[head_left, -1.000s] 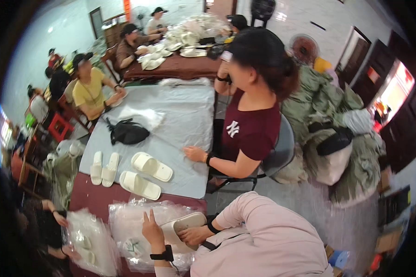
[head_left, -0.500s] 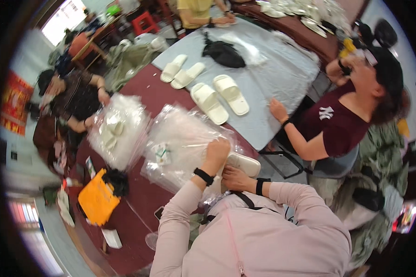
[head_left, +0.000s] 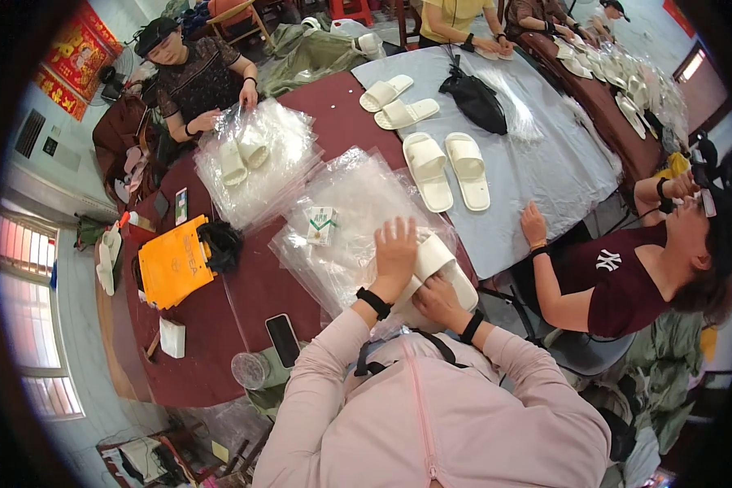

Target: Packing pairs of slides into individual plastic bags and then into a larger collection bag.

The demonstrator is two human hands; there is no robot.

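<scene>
A pair of cream-white slippers point(head_left: 437, 259) lies right in front of me at the table's near edge, partly covered by my hands. My left hand point(head_left: 396, 254) is open, its fingers stretched forward beside the slipper strap and over the clear plastic bags. Closed on the near part of the slippers is my right hand point(head_left: 437, 301), its fingertips partly hidden. Under and beyond my left hand spreads a stack of clear plastic bags point(head_left: 346, 191). On that stack rests a small white-and-green box point(head_left: 321, 225).
Two more slipper pairs point(head_left: 427, 169) point(head_left: 394, 102) and a black bag point(head_left: 473, 98) lie on the grey sheet point(head_left: 537, 175). One person sits across at left with bagged slippers point(head_left: 244, 159), another at right. An orange bag point(head_left: 175, 264), phone point(head_left: 283, 340) and clear cup point(head_left: 250, 370) are left.
My left hand has gone from curled to fingers stretched out. The slipper strap now shows beside it. My view has shifted, bringing the phone and cup more fully into sight.
</scene>
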